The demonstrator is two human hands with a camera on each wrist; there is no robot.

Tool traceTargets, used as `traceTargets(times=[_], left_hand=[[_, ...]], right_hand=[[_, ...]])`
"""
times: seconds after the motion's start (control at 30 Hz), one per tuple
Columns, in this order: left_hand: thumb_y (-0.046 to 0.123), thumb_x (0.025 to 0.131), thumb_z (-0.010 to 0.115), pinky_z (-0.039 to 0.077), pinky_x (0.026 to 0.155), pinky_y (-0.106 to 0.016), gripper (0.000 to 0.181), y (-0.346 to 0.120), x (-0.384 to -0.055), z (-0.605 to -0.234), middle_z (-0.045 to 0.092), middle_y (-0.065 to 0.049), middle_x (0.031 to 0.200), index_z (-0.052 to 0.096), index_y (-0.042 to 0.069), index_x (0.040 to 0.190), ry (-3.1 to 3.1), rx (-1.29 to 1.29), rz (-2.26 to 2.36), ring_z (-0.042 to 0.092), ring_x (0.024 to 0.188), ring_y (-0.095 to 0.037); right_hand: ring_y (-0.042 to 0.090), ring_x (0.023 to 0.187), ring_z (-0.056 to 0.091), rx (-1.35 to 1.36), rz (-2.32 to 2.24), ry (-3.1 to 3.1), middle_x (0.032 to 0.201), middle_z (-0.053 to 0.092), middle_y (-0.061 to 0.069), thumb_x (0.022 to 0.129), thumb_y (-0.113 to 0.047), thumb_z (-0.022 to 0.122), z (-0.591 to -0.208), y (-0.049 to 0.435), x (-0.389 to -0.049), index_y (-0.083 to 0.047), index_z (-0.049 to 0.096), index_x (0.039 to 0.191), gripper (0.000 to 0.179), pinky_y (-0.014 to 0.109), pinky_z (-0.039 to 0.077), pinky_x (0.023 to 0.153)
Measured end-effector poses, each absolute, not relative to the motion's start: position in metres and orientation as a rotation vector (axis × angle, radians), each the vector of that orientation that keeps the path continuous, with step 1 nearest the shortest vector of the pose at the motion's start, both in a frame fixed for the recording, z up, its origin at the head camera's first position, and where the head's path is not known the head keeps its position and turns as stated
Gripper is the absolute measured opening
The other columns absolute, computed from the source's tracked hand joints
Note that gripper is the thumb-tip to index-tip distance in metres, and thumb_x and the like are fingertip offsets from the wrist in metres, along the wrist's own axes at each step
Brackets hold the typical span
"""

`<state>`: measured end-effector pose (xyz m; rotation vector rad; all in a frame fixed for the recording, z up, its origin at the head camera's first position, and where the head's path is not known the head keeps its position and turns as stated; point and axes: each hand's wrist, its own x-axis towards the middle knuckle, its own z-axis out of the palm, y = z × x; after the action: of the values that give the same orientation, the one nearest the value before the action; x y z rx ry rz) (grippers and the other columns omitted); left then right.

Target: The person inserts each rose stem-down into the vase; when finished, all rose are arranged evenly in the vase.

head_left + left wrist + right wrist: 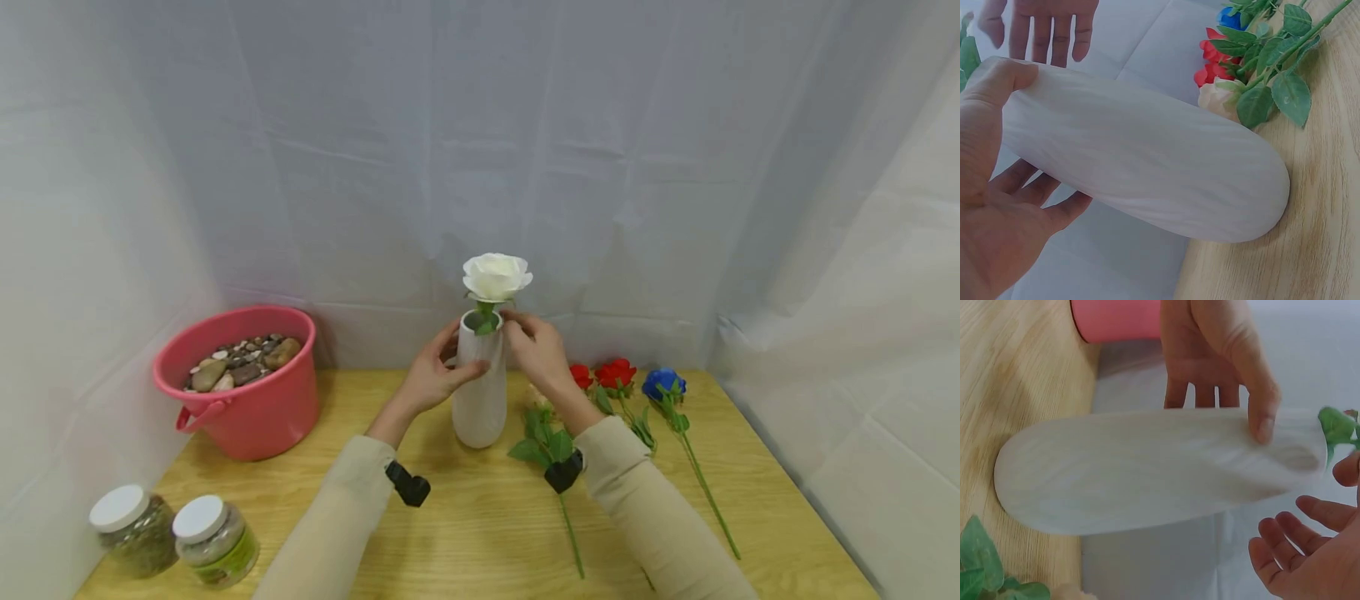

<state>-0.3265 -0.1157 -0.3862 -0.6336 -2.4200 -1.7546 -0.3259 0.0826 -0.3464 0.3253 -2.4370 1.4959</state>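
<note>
A tall white vase (480,400) stands upright on the wooden table. One white rose (497,277) is in it, its bloom above the mouth and green leaves (1337,427) at the rim. My left hand (437,373) holds the vase's upper part from the left; the thumb lies across the front and the fingers (1041,190) reach round behind. My right hand (536,348) is at the right of the vase mouth, close to the rim. In the right wrist view, its fingers (1291,540) are loosely bent beside the vase and hold nothing. The rose's lower stem is hidden inside the vase.
On the right lie red roses (616,373), a blue rose (664,384) and a pale rose (1217,99) with leafy stems. A pink bucket (262,417) of stones (243,365) stands at the left. Two white-lidded jars, one greenish (142,537) and one labelled (225,554), stand front left.
</note>
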Motion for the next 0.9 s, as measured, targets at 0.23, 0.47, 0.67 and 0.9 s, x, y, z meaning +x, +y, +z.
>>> traceTargets(times=[0.23, 0.47, 0.67, 0.9], left_hand=[[0.015, 0.097, 0.077, 0.047, 0.115, -0.063, 0.087, -0.115, -0.330, -0.389, 0.047, -0.026, 0.159, 0.027, 0.012, 0.168, -2.407, -0.647, -1.754, 0.051, 0.143, -0.045], [0.014, 0.097, 0.077, 0.046, 0.115, -0.064, 0.087, -0.117, -0.330, -0.389, 0.046, -0.027, 0.160, 0.027, 0.009, 0.168, -2.420, -0.674, -1.730, 0.051, 0.144, -0.046], [0.016, 0.099, 0.074, 0.046, 0.115, -0.064, 0.083, -0.117, -0.329, -0.386, 0.047, -0.028, 0.159, 0.027, 0.007, 0.167, -2.432, -0.680, -1.712, 0.052, 0.143, -0.047], [0.018, 0.099, 0.074, 0.045, 0.116, -0.063, 0.083, -0.116, -0.329, -0.384, 0.046, -0.028, 0.159, 0.026, 0.008, 0.167, -2.444, -0.684, -1.708, 0.052, 0.142, -0.047]], right_hand=[[0.033, 0.123, 0.066, 0.287, 1.602, -2.420, 0.134, 0.071, 0.019, 0.106, -0.032, 0.050, -0.351, 0.110, -0.328, -0.011, 0.066, 0.144, 0.046, 0.051, 0.053, 0.103], [0.034, 0.126, 0.064, 0.228, 1.670, -2.417, 0.141, 0.068, 0.016, 0.106, -0.033, 0.057, -0.361, 0.151, -0.324, -0.016, 0.066, 0.144, 0.043, 0.051, 0.052, 0.105], [0.036, 0.130, 0.061, 0.188, 1.659, -2.448, 0.149, 0.061, 0.016, 0.109, -0.029, 0.053, -0.369, 0.187, -0.317, -0.013, 0.059, 0.151, 0.045, 0.038, 0.056, 0.100], [0.021, 0.120, 0.066, 0.160, 1.621, -2.428, 0.153, 0.058, 0.017, 0.110, -0.030, 0.054, -0.378, 0.224, -0.309, -0.010, 0.055, 0.153, 0.048, 0.014, 0.056, 0.085]])
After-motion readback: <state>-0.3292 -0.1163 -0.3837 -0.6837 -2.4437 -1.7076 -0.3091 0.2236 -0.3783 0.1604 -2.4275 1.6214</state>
